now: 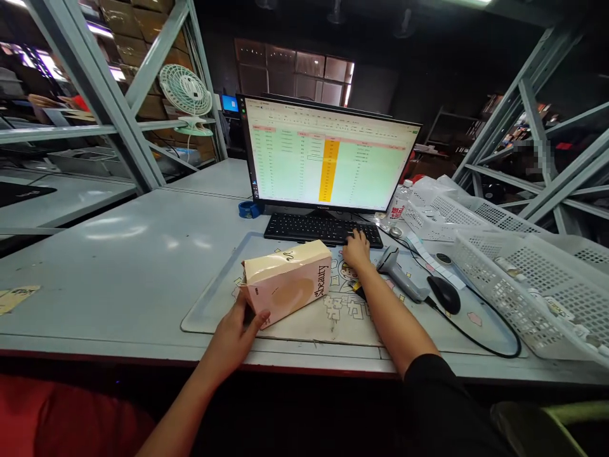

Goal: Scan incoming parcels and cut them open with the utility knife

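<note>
My left hand (238, 331) grips the lower left corner of a pink and cream cardboard box (295, 289) marked "beauty". The box stands slightly tilted on a printed desk mat (214, 298); its left end is partly hidden by my fingers. My right hand (356, 249) rests at the right part of a black keyboard (309, 227), fingers apart on the keys and holding nothing. Behind the keyboard a monitor (290, 158) displays a spreadsheet with an orange column. Just right of my right forearm lies a grey barcode scanner (399, 276), with a black mouse (443, 294) beyond it.
White perforated baskets (495, 279) with small items line the right side. A plastic bottle (398, 202) stands by the monitor, a blue tape roll (250, 209) at its left. A green fan (185, 89) is clipped to the metal frame (109, 95). The scanner's cable loops across the mat.
</note>
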`<state>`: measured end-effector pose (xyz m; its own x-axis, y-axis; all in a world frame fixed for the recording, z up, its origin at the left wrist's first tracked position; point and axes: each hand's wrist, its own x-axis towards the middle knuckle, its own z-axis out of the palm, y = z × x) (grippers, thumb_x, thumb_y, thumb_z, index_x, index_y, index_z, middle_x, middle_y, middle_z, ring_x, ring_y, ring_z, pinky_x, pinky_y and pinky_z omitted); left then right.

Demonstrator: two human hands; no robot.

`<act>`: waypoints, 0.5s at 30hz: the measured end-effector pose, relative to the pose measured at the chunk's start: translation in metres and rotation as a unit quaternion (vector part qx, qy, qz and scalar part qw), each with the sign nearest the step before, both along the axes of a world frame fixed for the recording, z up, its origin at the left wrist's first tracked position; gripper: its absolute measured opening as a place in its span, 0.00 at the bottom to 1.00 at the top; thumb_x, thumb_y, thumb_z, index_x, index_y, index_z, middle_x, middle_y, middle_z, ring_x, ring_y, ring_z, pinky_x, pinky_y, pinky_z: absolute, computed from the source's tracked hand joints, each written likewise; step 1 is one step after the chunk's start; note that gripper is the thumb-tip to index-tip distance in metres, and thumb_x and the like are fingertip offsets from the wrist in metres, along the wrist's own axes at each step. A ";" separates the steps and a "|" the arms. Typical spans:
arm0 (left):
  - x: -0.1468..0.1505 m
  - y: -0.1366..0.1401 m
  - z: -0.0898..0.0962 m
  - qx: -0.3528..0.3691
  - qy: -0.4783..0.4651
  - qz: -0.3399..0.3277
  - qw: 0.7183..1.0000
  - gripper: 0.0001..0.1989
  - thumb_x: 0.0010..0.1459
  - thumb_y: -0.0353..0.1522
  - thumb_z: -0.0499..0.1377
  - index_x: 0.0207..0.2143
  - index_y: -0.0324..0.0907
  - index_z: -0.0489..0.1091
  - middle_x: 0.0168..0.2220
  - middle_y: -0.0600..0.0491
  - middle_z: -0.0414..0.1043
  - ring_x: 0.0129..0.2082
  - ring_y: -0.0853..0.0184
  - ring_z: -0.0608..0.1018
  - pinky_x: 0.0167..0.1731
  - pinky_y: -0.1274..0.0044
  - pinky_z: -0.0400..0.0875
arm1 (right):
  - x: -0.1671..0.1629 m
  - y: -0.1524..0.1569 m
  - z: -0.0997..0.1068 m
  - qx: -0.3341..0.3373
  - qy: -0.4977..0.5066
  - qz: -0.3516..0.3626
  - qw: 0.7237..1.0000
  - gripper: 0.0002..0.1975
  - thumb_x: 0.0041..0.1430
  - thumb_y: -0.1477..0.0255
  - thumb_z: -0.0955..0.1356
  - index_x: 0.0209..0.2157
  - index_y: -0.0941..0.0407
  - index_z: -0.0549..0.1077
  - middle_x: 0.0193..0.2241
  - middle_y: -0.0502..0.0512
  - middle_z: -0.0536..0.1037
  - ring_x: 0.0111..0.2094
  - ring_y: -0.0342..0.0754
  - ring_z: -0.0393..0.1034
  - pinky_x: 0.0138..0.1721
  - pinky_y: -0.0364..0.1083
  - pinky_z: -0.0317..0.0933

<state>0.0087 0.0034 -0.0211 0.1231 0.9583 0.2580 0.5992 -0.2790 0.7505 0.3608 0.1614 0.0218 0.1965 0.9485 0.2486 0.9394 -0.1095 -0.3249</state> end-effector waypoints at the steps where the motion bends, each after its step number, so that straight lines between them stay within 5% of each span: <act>1: 0.000 -0.001 -0.001 -0.001 -0.002 -0.003 1.000 0.36 0.67 0.56 0.52 0.66 0.40 0.61 0.60 0.36 0.76 0.58 0.44 0.80 0.54 0.58 0.77 | 0.001 0.000 -0.001 -0.008 0.006 0.003 1.000 0.25 0.64 0.77 0.65 0.63 0.61 0.72 0.75 0.68 0.56 0.76 0.64 0.42 0.73 0.63 0.43; 6: 0.000 -0.001 -0.007 0.029 -0.032 -0.015 0.999 0.35 0.70 0.53 0.53 0.68 0.39 0.60 0.66 0.33 0.68 0.66 0.43 0.72 0.66 0.50 0.66 | 0.000 -0.001 0.011 0.004 0.052 0.022 0.998 0.23 0.62 0.78 0.66 0.58 0.64 0.76 0.75 0.72 0.55 0.77 0.69 0.42 0.73 0.69 0.41; 10: -0.002 0.000 -0.007 0.051 -0.093 -0.023 0.994 0.31 0.69 0.52 0.56 0.65 0.42 0.63 0.65 0.36 0.69 0.65 0.45 0.73 0.70 0.51 0.60 | -0.009 -0.017 0.049 0.064 0.099 0.091 0.989 0.25 0.72 0.71 0.59 0.65 0.60 0.72 0.72 0.67 0.64 0.73 0.59 0.54 0.72 0.60 0.53; 13: -0.005 0.001 -0.008 0.044 -0.151 -0.015 0.987 0.31 0.67 0.52 0.59 0.63 0.43 0.65 0.65 0.38 0.70 0.66 0.46 0.72 0.70 0.52 0.63 | -0.028 -0.050 0.076 0.045 0.182 0.293 0.938 0.26 0.77 0.60 0.57 0.68 0.53 0.69 0.66 0.60 0.73 0.66 0.54 0.67 0.65 0.56 0.63; 15: -0.008 0.002 -0.010 0.037 -0.202 0.009 0.979 0.30 0.65 0.52 0.62 0.60 0.44 0.67 0.63 0.39 0.72 0.65 0.47 0.74 0.68 0.52 0.66 | -0.047 -0.081 0.083 0.000 0.184 0.425 0.886 0.30 0.72 0.53 0.65 0.70 0.51 0.67 0.67 0.59 0.71 0.66 0.57 0.66 0.66 0.58 0.63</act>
